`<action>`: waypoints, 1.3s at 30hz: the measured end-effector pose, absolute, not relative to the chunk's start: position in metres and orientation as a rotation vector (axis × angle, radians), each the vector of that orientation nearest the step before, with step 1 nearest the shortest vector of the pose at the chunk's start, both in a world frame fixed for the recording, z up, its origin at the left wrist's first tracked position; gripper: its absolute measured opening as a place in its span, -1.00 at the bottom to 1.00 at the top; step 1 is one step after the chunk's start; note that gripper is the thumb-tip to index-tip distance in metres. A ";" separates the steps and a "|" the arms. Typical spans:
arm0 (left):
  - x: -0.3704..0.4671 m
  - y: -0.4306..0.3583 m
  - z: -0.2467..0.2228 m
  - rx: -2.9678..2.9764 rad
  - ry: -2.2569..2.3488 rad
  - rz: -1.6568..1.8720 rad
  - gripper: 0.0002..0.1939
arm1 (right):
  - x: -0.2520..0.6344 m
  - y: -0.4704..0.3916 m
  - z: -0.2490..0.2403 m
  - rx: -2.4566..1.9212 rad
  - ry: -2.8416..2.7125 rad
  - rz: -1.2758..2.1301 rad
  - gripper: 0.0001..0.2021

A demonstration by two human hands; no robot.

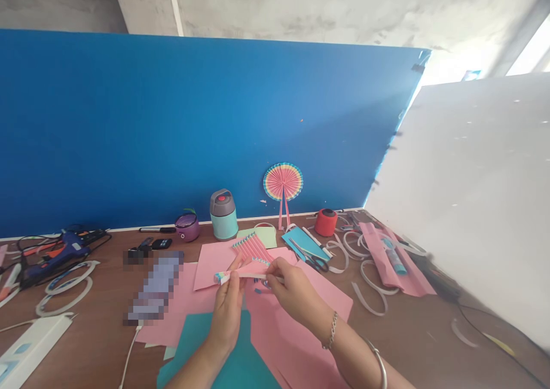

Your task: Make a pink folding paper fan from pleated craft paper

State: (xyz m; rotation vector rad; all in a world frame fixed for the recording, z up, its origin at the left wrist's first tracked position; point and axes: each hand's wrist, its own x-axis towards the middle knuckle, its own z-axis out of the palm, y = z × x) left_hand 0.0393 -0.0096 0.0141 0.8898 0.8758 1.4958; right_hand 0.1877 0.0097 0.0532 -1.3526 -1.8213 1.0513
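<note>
My left hand (228, 306) is closed around one end of a narrow folded stack of paper (220, 276) with a blue, white and pink edge. A thin white strip (251, 274) runs along it, and my right hand (289, 281) pinches this strip at the other end. Just beyond my fingers lies a pleated pink paper (253, 246) with a blue-tipped edge. Pink sheets (296, 326) and a teal sheet (197, 337) are spread beneath both hands. Some small blue marks between the hands are too blurred to make out.
A finished round paper fan (283, 181) leans against the blue partition (172, 120). Scissors (311, 257) rest on a blue sheet (296, 237). Around stand a thermos jar (224, 220), a purple pot (187, 227), a red container (326, 223), a glue gun (71, 246) and a power strip (34, 349).
</note>
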 end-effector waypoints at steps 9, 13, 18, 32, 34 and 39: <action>0.036 -0.007 0.012 0.902 0.927 1.537 -0.48 | 0.195 0.013 0.058 -1.389 -1.901 0.944 -0.84; 0.035 -0.006 0.010 0.920 0.961 1.532 -0.47 | 0.198 0.017 0.056 -1.431 -1.914 0.911 -0.81; 0.036 -0.006 0.009 0.915 0.960 1.528 -0.48 | 0.197 0.018 0.055 -1.478 -1.908 0.875 -0.83; 0.039 -0.008 0.014 0.856 0.777 1.508 -0.43 | 0.198 0.021 0.056 -1.482 -1.894 0.883 -0.84; 0.039 -0.009 0.015 0.864 0.753 1.499 -0.42 | 0.198 0.021 0.056 -1.486 -1.898 0.876 -0.84; 0.039 -0.011 0.018 0.837 0.718 1.474 -0.39 | 0.199 0.022 0.054 -1.492 -1.914 0.833 -0.85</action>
